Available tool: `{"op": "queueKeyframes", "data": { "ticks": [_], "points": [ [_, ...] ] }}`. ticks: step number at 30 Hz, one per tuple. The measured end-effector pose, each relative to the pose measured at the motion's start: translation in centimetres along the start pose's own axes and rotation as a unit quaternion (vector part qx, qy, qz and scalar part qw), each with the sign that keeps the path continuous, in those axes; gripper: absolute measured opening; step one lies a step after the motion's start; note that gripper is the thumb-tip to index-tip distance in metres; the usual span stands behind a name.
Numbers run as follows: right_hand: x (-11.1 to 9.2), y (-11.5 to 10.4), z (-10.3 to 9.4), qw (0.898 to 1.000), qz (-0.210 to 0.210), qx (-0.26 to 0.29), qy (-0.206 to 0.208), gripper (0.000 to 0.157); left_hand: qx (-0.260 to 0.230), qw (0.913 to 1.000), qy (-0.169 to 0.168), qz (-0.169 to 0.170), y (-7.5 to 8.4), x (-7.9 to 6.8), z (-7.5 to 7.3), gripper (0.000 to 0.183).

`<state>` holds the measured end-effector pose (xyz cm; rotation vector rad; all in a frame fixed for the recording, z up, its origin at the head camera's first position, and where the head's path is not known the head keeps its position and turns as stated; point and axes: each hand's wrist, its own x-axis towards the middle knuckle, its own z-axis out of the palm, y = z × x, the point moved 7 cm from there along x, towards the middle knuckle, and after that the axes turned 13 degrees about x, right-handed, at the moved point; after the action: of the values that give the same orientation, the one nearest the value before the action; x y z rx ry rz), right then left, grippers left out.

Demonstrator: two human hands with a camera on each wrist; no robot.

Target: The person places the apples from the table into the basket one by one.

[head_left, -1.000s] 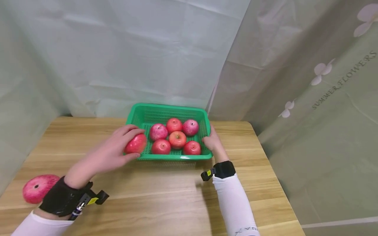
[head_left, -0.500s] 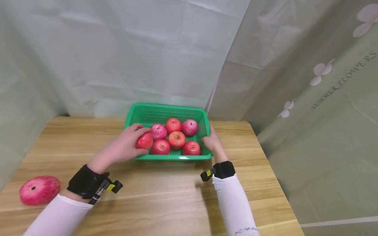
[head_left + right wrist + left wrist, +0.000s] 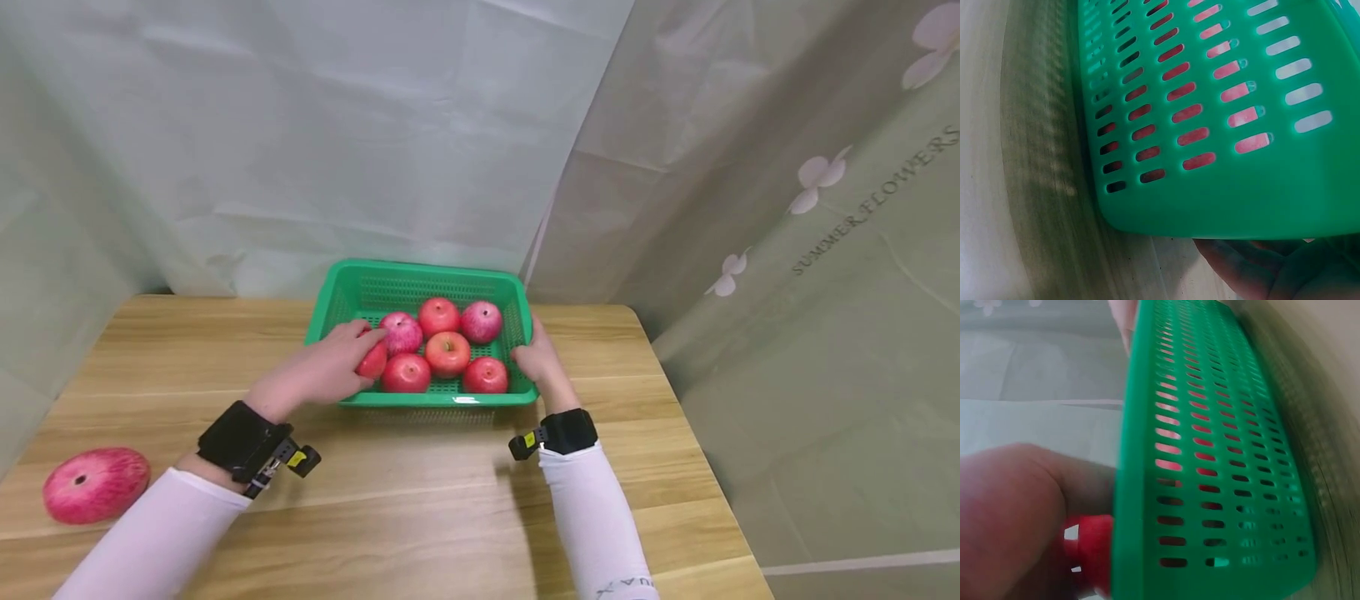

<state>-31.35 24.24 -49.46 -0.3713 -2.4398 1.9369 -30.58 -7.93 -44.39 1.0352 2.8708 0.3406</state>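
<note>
My left hand [image 3: 322, 367] holds a red apple [image 3: 372, 360] inside the left end of a green plastic basket [image 3: 420, 399]. Fingers lie over its top, and much of the apple is hidden behind the hand. Several other red and pink apples [image 3: 447, 354] sit beside it in the basket. At the basket's right end, my right hand [image 3: 540, 362] grips the rim, with the thumb on the inner side. In the left wrist view, red apple skin [image 3: 1094, 550] shows between the hand [image 3: 1010, 512] and the basket's slotted wall [image 3: 1210, 487]. The right wrist view shows fingers [image 3: 1241, 265] below the basket's edge.
A striped pink apple [image 3: 96, 486] lies on the wooden table [image 3: 405, 500] at the left, near my left sleeve. Pale cloth [image 3: 375, 150] hangs behind the table, and a printed curtain [image 3: 750, 375] hangs along the right side.
My left hand has moved right with the apple, from over the basket's left edge down among the other apples. My right hand has stayed at the basket's right end.
</note>
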Motion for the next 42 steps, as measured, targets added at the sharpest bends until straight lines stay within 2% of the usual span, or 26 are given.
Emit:
{"op": "queueKeyframes", "data": {
  "ticks": [5, 11, 17, 24, 31, 35, 39, 42],
  "points": [
    [0.1, 0.0, 0.1, 1.0, -0.001, 0.0, -0.005, 0.095, 0.015, 0.9999, -0.001, 0.008, -0.1, 0.7, 0.2, 0.075],
    [0.1, -0.1, -0.1, 1.0, 0.002, 0.009, 0.0, 0.098, 0.041, 0.9988, -0.01, 0.026, -0.3, 1.3, 0.2, 0.068],
    [0.3, -0.1, -0.1, 1.0, -0.002, 0.015, -0.003, 0.1, 0.04, 0.9978, -0.043, 0.03, -0.7, 1.5, 0.5, 0.07],
    [0.3, 0.0, -0.1, 1.0, -0.002, 0.007, -0.002, 0.098, 0.056, 0.9955, -0.067, 0.037, 0.1, 1.8, 0.8, 0.067],
    [0.3, -0.1, 0.1, 1.0, -0.003, 0.006, -0.008, 0.098, 0.038, 0.9947, -0.092, 0.023, -0.3, 2.0, 1.7, 0.077],
    [0.3, 0.0, 0.1, 1.0, -0.006, 0.003, -0.006, 0.097, 0.006, 0.9962, -0.084, 0.02, -0.7, 1.9, 1.5, 0.071],
    [0.4, 0.0, 0.0, 1.0, -0.012, 0.006, -0.005, 0.098, -0.003, 0.9981, -0.059, 0.016, -0.9, 2.1, 0.9, 0.063],
    [0.3, -0.1, -0.1, 1.0, -0.013, 0.01, -0.006, 0.098, -0.003, 0.9985, -0.053, 0.013, -0.9, 2.2, 0.7, 0.064]
  ]
}}
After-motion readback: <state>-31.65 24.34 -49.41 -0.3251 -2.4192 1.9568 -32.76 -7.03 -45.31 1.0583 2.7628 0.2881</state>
